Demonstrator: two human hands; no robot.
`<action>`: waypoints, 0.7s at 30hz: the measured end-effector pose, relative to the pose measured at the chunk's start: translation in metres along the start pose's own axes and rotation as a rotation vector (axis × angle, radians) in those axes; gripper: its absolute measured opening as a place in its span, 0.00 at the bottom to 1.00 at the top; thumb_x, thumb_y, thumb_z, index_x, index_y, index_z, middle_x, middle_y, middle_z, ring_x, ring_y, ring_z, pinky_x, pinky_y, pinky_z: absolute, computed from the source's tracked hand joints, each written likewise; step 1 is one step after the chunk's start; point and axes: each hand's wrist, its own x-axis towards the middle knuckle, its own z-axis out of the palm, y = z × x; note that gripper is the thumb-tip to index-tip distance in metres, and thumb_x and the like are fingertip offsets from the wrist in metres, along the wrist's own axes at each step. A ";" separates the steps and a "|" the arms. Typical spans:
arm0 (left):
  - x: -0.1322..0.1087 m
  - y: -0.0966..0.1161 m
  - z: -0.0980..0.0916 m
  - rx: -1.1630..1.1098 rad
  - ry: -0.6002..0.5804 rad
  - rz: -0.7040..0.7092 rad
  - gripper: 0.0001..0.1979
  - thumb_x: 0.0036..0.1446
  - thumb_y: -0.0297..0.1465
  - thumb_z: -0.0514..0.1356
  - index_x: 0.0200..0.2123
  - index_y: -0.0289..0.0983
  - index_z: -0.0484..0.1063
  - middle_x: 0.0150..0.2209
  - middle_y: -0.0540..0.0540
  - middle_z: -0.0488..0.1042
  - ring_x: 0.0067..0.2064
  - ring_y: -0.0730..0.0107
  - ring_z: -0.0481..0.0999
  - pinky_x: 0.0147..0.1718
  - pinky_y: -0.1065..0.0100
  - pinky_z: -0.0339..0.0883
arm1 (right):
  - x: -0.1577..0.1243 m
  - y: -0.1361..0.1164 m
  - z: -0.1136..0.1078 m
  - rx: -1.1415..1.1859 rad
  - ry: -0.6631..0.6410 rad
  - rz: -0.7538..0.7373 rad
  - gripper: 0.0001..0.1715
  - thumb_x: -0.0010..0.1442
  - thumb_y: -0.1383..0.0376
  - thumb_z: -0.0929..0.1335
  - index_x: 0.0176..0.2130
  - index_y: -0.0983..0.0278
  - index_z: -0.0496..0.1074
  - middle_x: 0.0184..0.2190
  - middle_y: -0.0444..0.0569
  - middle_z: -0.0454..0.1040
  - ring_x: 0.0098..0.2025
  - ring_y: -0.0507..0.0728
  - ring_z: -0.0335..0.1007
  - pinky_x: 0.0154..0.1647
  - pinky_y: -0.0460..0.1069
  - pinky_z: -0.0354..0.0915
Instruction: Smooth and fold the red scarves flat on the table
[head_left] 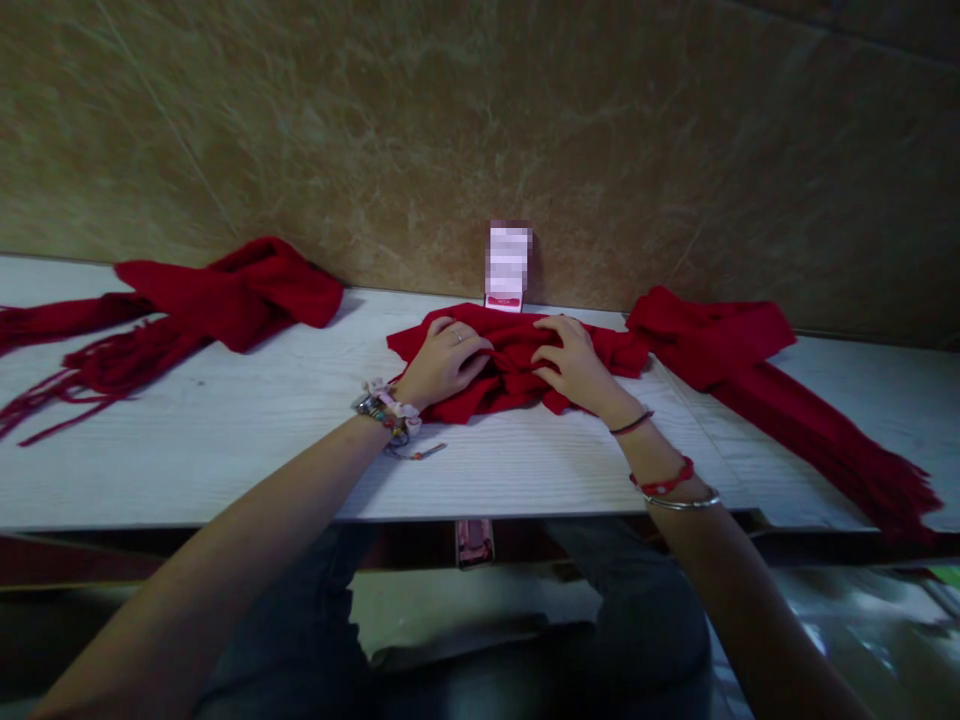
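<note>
A red scarf (517, 372) lies bunched on the white table (225, 440), its long tail (810, 420) running off to the right and ending in fringe. My left hand (442, 362) rests on the left side of the bunch with fingers curled into the cloth. On the right side of the bunch my right hand (574, 368) presses down, fingers bent and gripping the fabric. Both wrists wear bracelets.
A second red scarf (217, 300) with fringe lies at the far left of the table. A small pink card (508, 265) leans upright against the brown marbled wall behind the bunch. The table's front edge runs just below my forearms, with my knees under it.
</note>
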 end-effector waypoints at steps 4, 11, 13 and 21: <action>0.000 0.000 0.001 -0.013 0.012 -0.017 0.09 0.59 0.30 0.50 0.36 0.36 0.69 0.34 0.46 0.72 0.38 0.66 0.69 0.45 0.59 0.55 | 0.002 -0.003 -0.001 0.046 0.089 0.003 0.05 0.54 0.65 0.66 0.28 0.61 0.72 0.47 0.52 0.65 0.52 0.61 0.58 0.54 0.62 0.57; 0.002 0.003 0.000 -0.018 0.023 -0.062 0.10 0.59 0.29 0.49 0.39 0.38 0.69 0.35 0.47 0.73 0.39 0.67 0.69 0.47 0.58 0.53 | 0.004 -0.006 -0.008 0.038 0.365 0.160 0.06 0.56 0.65 0.64 0.30 0.60 0.71 0.42 0.51 0.66 0.48 0.61 0.63 0.49 0.62 0.61; 0.003 0.004 -0.002 0.014 0.052 -0.081 0.11 0.59 0.28 0.48 0.39 0.40 0.69 0.34 0.48 0.73 0.39 0.67 0.69 0.48 0.58 0.53 | 0.003 -0.003 -0.009 0.017 0.423 0.195 0.07 0.56 0.65 0.64 0.30 0.61 0.70 0.41 0.51 0.66 0.47 0.62 0.63 0.48 0.61 0.61; 0.003 -0.001 -0.011 0.108 0.168 -0.246 0.13 0.52 0.22 0.49 0.37 0.39 0.68 0.39 0.45 0.71 0.44 0.61 0.66 0.46 0.57 0.55 | 0.001 0.003 -0.015 -0.041 0.358 0.121 0.07 0.55 0.65 0.65 0.35 0.60 0.72 0.42 0.52 0.66 0.47 0.61 0.63 0.48 0.60 0.61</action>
